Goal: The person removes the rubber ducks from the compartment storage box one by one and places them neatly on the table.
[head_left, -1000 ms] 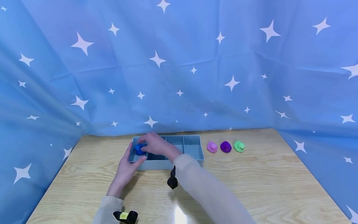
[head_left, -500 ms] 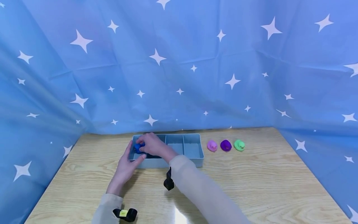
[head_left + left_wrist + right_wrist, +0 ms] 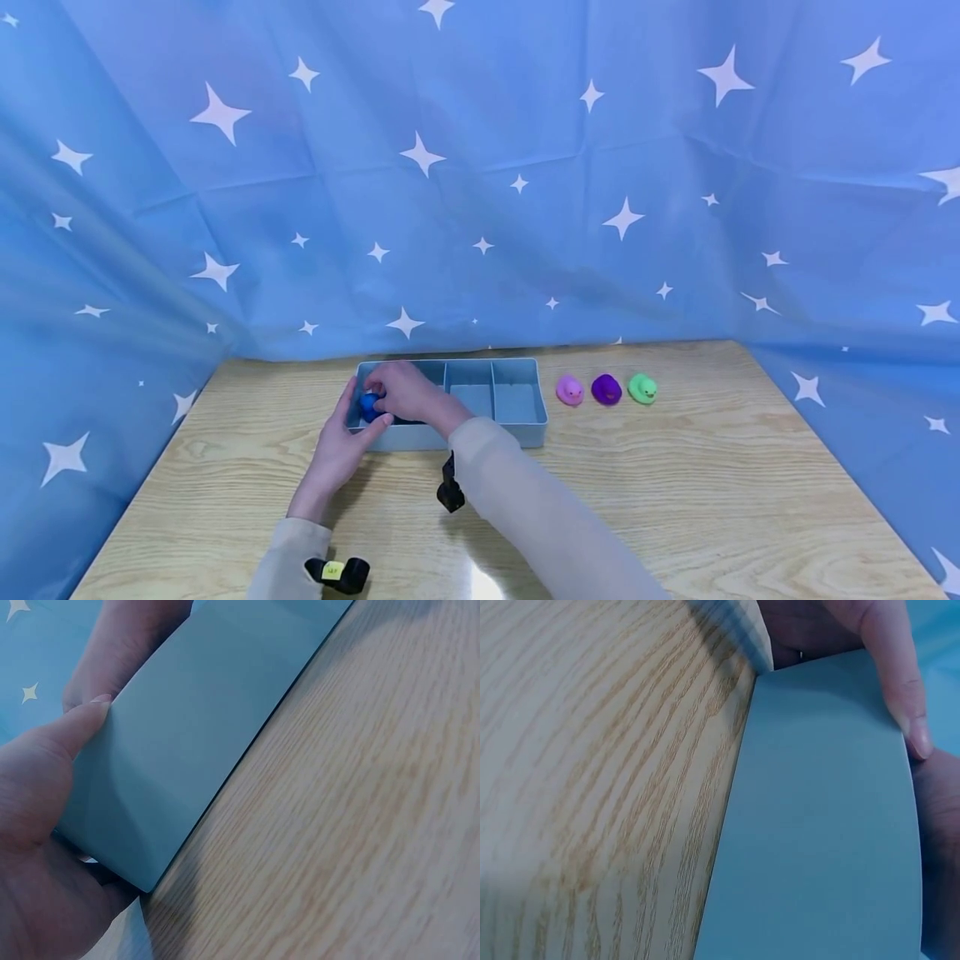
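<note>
A grey-blue box with compartments (image 3: 517,404) stands on the wooden table. Inside its leftmost compartment is a blue rubber duck (image 3: 369,407), small and rounded, partly covered by fingers. My right hand (image 3: 405,392) reaches across from the right and pinches the duck between thumb and fingers. My left hand (image 3: 337,446) grips the box's left end, thumb on the front rim and fingers along the side. In the left wrist view the thumb (image 3: 86,724) lies on the rim of the box's front wall (image 3: 180,742). That wall hides the duck from both wrist views.
Right of the box, a pink duck (image 3: 570,391), a purple duck (image 3: 606,390) and a green duck (image 3: 642,389) sit in a row on the table (image 3: 675,483). A blue cloth with white stars (image 3: 480,167) hangs close behind the table.
My right hand has shifted slightly left and lower with the blue rubber duck, deeper into the leftmost compartment. The left hand keeps its place on the box.
</note>
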`<state>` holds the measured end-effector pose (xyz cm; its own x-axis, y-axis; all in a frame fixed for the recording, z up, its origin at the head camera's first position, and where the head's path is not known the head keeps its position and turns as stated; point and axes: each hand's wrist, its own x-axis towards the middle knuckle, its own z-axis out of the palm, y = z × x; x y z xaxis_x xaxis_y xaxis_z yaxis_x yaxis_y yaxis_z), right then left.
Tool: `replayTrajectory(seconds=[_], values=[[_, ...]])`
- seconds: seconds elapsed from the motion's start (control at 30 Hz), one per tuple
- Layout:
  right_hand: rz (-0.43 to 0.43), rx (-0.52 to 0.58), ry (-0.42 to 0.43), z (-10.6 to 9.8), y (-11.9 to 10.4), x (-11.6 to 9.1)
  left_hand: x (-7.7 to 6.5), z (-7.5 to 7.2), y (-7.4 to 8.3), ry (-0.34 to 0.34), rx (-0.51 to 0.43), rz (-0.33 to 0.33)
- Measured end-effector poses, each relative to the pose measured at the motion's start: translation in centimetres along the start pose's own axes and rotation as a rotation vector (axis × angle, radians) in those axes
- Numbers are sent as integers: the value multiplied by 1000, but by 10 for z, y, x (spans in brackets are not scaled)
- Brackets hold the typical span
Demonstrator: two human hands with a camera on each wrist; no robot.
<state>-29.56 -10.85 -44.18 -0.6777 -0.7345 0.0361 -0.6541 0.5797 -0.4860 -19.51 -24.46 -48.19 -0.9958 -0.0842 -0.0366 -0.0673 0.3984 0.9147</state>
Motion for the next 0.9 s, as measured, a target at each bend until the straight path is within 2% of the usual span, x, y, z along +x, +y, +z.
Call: replayTrajectory(seconds=[0.2, 0.53, 0.7, 0.9], values=[[-12, -67, -39, -3, -3, -1, 0, 0, 0, -1, -12, 11], [-28, -169, -48, -2, -5, 2, 1, 0, 0, -1, -4, 10], [-40, -150, -39, -1, -2, 1, -1, 0, -1, -2, -4, 9], [-51, -79, -5, -2, 1, -2, -2, 0, 1, -6, -19, 4]])
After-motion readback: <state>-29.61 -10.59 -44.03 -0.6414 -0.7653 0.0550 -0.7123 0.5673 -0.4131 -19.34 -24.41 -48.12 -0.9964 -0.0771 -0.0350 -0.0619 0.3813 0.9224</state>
